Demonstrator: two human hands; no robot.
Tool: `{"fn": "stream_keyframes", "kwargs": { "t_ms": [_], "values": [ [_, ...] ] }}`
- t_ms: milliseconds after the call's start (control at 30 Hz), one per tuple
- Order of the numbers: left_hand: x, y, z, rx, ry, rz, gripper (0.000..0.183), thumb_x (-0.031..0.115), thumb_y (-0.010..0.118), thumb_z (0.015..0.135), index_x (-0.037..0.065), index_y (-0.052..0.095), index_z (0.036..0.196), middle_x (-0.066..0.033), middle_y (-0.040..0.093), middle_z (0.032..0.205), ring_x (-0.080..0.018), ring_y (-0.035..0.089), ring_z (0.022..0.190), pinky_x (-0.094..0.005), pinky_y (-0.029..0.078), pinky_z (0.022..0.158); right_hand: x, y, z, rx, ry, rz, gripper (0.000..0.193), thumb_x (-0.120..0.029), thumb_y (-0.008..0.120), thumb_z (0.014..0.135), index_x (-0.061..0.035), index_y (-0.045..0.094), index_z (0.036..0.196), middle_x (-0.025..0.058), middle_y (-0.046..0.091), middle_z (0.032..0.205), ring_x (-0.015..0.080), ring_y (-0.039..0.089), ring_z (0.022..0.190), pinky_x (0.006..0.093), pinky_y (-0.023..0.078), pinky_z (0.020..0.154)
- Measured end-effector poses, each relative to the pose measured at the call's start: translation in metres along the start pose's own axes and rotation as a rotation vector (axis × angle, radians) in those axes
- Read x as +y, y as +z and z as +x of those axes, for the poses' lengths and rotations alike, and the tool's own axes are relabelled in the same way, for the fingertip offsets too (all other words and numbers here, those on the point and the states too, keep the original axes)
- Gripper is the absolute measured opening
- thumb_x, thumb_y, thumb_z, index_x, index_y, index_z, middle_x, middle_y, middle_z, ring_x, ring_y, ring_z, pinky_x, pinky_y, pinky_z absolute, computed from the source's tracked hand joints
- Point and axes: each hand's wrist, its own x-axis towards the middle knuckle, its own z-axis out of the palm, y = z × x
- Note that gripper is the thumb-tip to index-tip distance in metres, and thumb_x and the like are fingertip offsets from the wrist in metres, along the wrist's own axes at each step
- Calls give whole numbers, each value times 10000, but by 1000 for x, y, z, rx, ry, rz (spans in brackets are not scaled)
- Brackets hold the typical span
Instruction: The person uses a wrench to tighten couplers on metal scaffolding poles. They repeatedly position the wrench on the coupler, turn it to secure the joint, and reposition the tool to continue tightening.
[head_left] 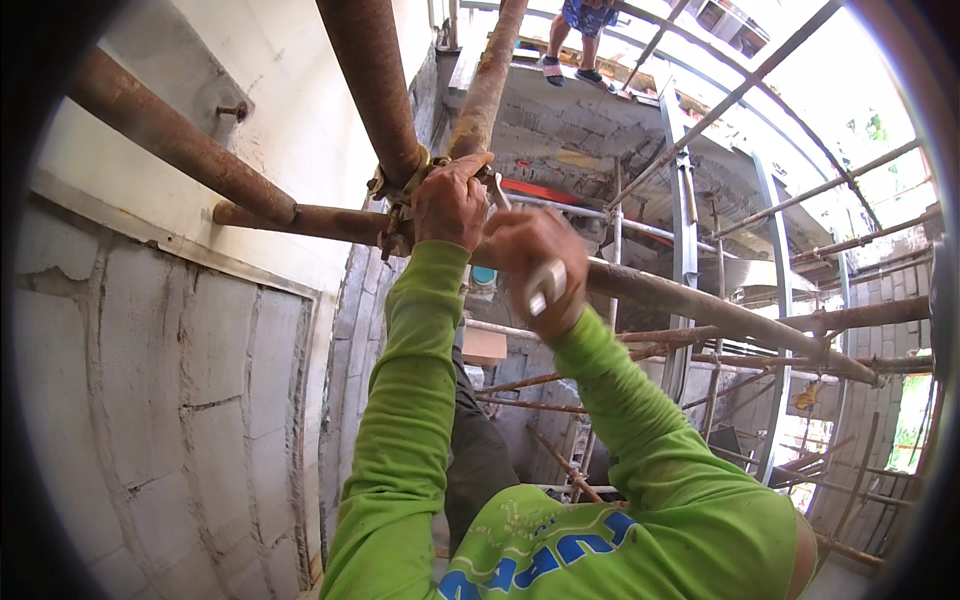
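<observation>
Rusty scaffold pipes meet at a metal scaffold coupler (392, 238), ahead of me and slightly left. My left hand (450, 205) is closed over this joint, index finger lying across the upper pipe (490, 85); its palm side is hidden. Beside it, my right hand (540, 265), blurred by motion, grips a silver wrench (546, 287). One end of the wrench shows below the fist; the other reaches up beside the coupler. Whether its jaw sits on a nut cannot be made out. A long horizontal pipe (700, 300) runs right from behind my right hand.
A grey block wall (150, 400) and white wall panel (300, 100) stand close on the left, with a bolt (235, 112) sticking out. Scaffold poles (775, 200) criss-cross on the right. Another person's legs (572, 45) show on a ledge at the top.
</observation>
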Motion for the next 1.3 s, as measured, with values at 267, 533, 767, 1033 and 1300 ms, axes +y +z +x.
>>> {"fn": "stream_keyframes", "kwargs": {
  "t_ms": [267,533,767,1033,1300],
  "values": [
    [2,-1,0,32,1,15,323,50,481,817,42,710,1045,-167,695,1019,-316,671,955,-374,512,893,-11,20,-37,-111,39,-34,154,-73,679,785,-30,567,882,158,580,1082,359,544,955,450,442,824],
    [1,0,0,55,106,-37,339,55,478,814,42,703,1068,-177,690,1035,-311,672,967,-372,506,907,35,0,17,5,-110,-128,61,-43,605,817,-56,547,830,115,599,774,318,589,671,420,460,588],
    [11,2,-1,35,-12,110,282,92,574,772,80,696,1026,-139,695,1027,-311,660,956,-394,506,888,200,29,101,43,648,54,380,-317,555,894,-28,606,652,62,539,497,149,482,406,275,393,457],
    [14,4,-7,-8,71,209,238,139,679,816,135,677,1053,-37,666,1075,-275,639,949,-381,505,850,269,86,8,-165,1615,1083,237,-223,569,927,-102,515,731,-11,418,492,84,355,326,222,273,279],
    [17,3,-7,-15,87,276,252,216,707,815,125,685,1048,-47,673,1067,-266,640,959,-385,503,855,246,23,45,-271,1712,715,253,-281,595,948,-140,511,756,9,530,560,63,345,337,217,245,285]
  ]
}}
